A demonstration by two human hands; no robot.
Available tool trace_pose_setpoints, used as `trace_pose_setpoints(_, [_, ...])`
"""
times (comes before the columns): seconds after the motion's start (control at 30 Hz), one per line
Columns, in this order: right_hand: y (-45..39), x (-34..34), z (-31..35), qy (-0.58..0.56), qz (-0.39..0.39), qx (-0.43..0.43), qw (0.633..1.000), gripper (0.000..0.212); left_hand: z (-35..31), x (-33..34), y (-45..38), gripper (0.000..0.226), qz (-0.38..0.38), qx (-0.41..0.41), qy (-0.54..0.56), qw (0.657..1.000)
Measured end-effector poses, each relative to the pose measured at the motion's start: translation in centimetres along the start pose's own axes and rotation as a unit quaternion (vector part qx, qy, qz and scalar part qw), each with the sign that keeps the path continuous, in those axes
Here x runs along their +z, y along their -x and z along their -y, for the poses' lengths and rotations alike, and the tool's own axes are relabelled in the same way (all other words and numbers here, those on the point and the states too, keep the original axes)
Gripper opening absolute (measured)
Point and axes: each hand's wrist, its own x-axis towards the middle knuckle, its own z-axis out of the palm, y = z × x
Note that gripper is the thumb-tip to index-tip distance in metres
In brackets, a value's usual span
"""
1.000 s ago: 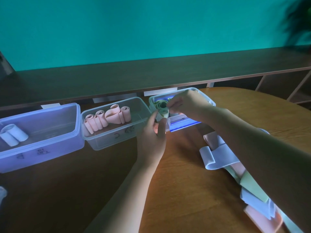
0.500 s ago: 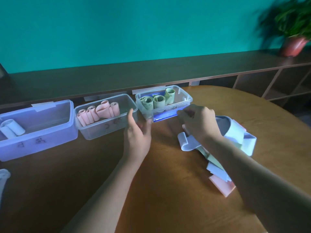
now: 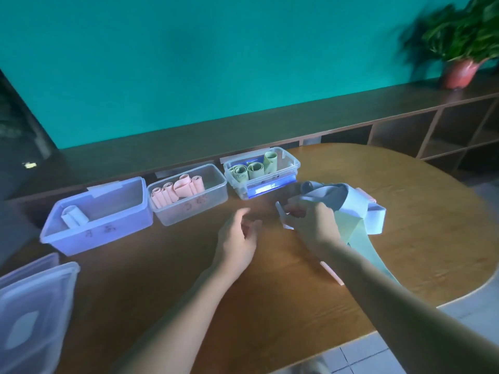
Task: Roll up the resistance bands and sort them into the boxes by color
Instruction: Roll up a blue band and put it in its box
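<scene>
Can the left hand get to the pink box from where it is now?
Probably yes. The left hand hangs open and empty, and only bare table lies between it and the open-topped pink box.

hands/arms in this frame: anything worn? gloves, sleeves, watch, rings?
Nothing worn that shows. The left hand and right hand are bare, with no gloves and no visible rings. Both forearms are bare down to the frame edge, with no sleeve cuff, watch or wristband in view. Motion blur softens the fingers, so a thin ring cannot be ruled out.
</scene>
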Motion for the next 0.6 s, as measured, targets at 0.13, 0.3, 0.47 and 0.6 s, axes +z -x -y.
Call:
trace_pose_setpoints(0.13, [1.0, -2.0, 2.8, -0.089, -0.004, -0.015, 0.996, 0.004, -2.3, -2.6, 0.6, 0.031, 0.008, -0.019, 0.036, 0.999])
trace_pose_setpoints(0.3, [1.8, -4.8, 6.4, -0.233, -0.022, -0.025, 0.972, 0.013, -6.9, -6.8, 0.8, 0.021, -0.053, 0.031, 0.088, 0.994])
trace_pose_setpoints(0.47, [2.8, -8.3, 10.2, -0.257, -0.042, -0.082, 0.962, 0.011, -11.2, -11.5, 1.7, 0.024, -0.062, 0.082, 0.097, 0.990])
trace_pose_setpoints(0.6, [3.3, -11.2, 13.5, -0.294, -0.022, -0.085, 0.952, 0.005, -14.2, -14.4, 2.8, 0.027, -0.064, 0.105, 0.085, 0.989])
